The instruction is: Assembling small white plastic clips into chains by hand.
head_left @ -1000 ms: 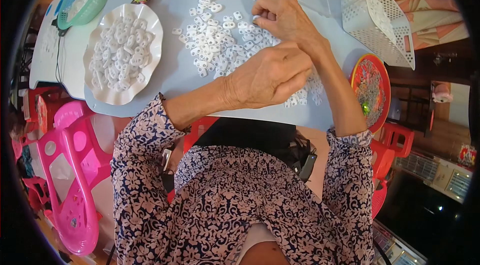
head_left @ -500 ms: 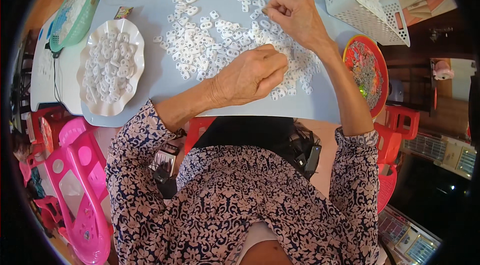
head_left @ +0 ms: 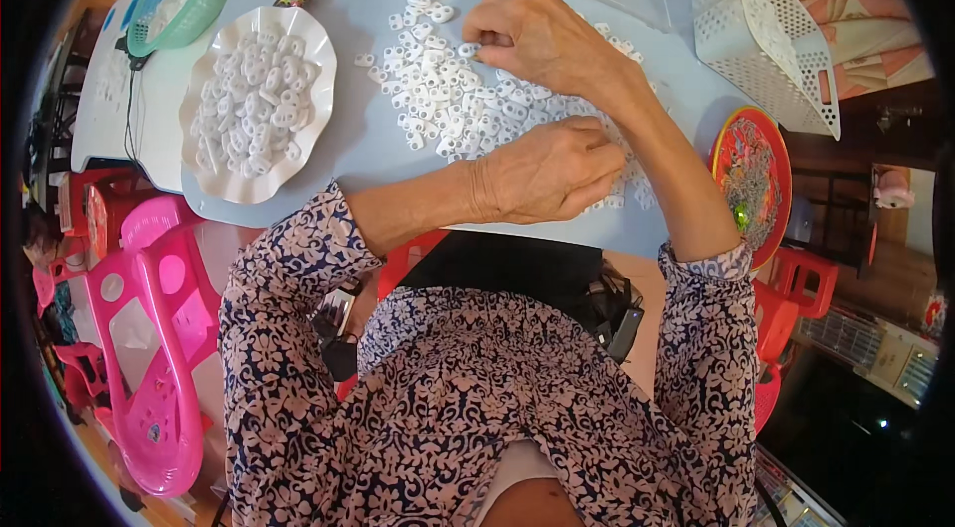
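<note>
Head view: the right hand (head_left: 542, 34) bends finger and thumb toward a piece (head_left: 468, 49) at their tips — gripped or only touched, I cannot tell; the left hand (head_left: 552, 169), nearer the body, is curled, contents hidden; loose pieces (head_left: 438, 94) spread beside and below the right fingertips; best pinch one by its edges — lightly, neighbours undisturbed

Pieces (head_left: 438, 79) on table (head_left: 353, 134) — plate (head_left: 322, 94) left, bowl (head_left: 782, 179) right
</note>
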`<state>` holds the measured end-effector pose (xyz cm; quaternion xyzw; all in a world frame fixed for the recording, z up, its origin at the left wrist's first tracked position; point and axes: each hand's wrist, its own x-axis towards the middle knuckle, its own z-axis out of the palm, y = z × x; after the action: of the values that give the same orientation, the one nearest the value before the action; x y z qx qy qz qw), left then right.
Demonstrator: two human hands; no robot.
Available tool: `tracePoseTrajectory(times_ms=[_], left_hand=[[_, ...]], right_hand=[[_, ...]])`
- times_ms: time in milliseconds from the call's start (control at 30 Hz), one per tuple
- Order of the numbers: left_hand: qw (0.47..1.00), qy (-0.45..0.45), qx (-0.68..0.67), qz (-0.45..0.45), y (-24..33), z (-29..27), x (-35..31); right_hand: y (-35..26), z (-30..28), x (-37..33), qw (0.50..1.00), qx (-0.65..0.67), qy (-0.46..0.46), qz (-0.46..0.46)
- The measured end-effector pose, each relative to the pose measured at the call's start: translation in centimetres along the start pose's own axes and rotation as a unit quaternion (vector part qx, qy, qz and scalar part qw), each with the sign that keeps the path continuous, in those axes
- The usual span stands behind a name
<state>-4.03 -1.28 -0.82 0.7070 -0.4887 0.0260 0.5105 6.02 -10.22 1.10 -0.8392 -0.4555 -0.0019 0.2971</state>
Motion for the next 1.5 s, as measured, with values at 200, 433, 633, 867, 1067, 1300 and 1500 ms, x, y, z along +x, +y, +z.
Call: tracePoseTrajectory(times_ms=[200,433,633,867,1067,1300,1500], left_hand=[[1.0,-0.014,-0.009,0.003,0.1,-0.2,0.3],[0.999,-0.029,-0.001,-0.026,0.4,-0.4,0.4],[0.999,-0.025,-0.002,-0.035,0.3,-0.6,0.4],[0.999,-0.026,0.005,-0.038,0.4,-0.9,0.4],[0.991,0.09,0.0,-0.098,0.1,-1.9,0.7],[0.939,0.187,-0.124,-0.262,-0.4,-3.0,1.2],[0.924,0.248,-0.175,-0.233,-0.1,-2.8,1.9]], right_hand=[[0.2,-1.8,-2.6,0.998,-0.026,0.027,0.056],[1.9,-5.5,-8.1,0.97,-0.029,0.089,0.225],[0.4,-5.5,-10.3,0.98,0.038,0.067,0.185],[0.5,-6.5,-11.4,0.964,0.093,0.044,0.247],[-1.0,-5.7,-10.3,0.919,0.313,0.117,0.21],[-2.2,-4.6,-9.3,0.901,0.349,0.179,0.183],[-2.4,-4.4,-8.9,0.9,0.362,0.168,0.177]])
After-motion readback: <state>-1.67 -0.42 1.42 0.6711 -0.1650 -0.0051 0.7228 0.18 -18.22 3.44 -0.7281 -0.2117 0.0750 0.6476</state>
